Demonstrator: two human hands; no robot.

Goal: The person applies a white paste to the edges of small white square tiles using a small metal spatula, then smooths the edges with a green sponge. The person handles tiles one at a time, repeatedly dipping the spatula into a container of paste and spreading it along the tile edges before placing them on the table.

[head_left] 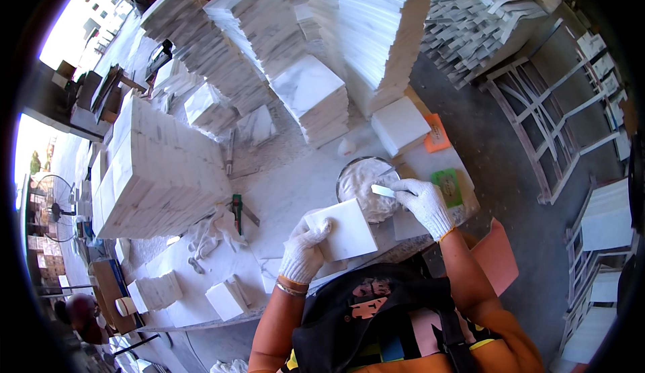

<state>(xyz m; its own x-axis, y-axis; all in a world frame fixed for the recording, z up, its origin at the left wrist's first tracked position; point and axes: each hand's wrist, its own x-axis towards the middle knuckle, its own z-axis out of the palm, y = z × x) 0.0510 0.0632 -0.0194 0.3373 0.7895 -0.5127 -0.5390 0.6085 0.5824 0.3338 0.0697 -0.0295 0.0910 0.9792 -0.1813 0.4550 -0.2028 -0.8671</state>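
My left hand (pixel 302 249), in a white knit glove, grips a square white marble tile (pixel 349 232) by its left side, thumb on top. The tile is held tilted over the front of the table. My right hand (pixel 423 205), gloved too, pinches a small pale flat strip (pixel 383 191); its exact kind I cannot make out. The strip is above a round bowl (pixel 338 181) of white powdery or pasty stuff (pixel 359 179). Just right of the bowl lies a green pad or packet (pixel 447 187), close to my right hand.
Tall stacks of marble tiles (pixel 376 30) rise at the back, another stack (pixel 161 171) at left. Beyond the bowl sit a white block (pixel 400 126) and an orange packet (pixel 437 133). A green-handled tool (pixel 237 213) and a cloth (pixel 215 232) lie left. Metal racks (pixel 537 117) stand at right.
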